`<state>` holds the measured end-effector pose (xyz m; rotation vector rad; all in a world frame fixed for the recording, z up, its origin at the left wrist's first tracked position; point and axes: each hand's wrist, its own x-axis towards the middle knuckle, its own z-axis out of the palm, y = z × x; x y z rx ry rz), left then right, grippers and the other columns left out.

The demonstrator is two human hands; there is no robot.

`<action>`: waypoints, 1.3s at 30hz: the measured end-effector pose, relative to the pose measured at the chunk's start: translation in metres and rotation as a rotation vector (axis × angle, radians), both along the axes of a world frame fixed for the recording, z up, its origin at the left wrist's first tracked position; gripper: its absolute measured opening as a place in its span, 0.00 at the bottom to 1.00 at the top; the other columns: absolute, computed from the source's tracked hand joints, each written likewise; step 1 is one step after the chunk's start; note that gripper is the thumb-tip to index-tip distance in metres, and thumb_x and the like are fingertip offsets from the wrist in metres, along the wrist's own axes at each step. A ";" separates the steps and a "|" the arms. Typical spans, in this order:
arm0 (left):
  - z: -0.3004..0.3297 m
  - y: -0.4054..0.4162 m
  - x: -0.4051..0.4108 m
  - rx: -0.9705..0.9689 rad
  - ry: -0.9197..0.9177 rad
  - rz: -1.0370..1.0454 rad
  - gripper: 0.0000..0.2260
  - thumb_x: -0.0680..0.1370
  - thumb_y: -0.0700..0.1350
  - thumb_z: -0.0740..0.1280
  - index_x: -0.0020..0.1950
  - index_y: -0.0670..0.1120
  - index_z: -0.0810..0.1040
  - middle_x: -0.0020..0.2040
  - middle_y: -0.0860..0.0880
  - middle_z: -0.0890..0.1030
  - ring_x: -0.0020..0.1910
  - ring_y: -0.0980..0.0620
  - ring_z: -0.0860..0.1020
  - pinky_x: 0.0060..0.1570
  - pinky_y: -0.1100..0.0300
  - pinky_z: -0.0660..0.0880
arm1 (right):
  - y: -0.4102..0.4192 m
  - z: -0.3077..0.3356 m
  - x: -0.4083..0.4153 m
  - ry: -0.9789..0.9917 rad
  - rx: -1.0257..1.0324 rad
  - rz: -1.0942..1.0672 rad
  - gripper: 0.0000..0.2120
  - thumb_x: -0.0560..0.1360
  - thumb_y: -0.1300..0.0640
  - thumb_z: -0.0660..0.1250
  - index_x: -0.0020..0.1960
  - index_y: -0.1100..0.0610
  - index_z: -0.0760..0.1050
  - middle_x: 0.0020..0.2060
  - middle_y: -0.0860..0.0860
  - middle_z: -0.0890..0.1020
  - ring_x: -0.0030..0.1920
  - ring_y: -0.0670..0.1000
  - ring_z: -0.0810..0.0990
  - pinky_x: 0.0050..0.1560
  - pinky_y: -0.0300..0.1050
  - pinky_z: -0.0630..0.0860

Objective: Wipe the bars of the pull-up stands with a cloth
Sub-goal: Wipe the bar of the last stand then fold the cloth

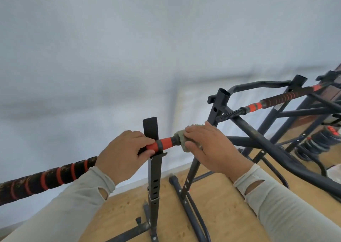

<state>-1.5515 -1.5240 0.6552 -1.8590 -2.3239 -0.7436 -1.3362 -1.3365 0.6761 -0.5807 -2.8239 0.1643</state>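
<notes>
A black bar with orange stripes point(46, 179) rests on a black upright stand point(154, 168) and runs from the lower left to the middle. My left hand point(123, 155) grips this bar just left of the stand, by its orange end section point(164, 143). My right hand point(210, 147) holds a grey-green cloth point(181, 137) wrapped around the bar's right end. A second bar with orange bands point(276, 99) lies on another black stand point(219, 110) at the right.
A white wall point(129, 57) fills the background close behind the stands. The floor is light wood board point(221, 205). Black frame tubes point(267, 144) cross at the right, with dark coiled springs point(313, 144) on the floor behind them.
</notes>
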 end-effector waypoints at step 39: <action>-0.001 0.000 -0.002 0.001 -0.046 0.025 0.10 0.79 0.57 0.67 0.59 0.59 0.80 0.48 0.62 0.77 0.48 0.56 0.72 0.52 0.60 0.73 | 0.022 0.012 -0.021 -0.139 -0.121 0.064 0.11 0.84 0.51 0.59 0.60 0.46 0.78 0.49 0.42 0.80 0.51 0.48 0.75 0.56 0.46 0.73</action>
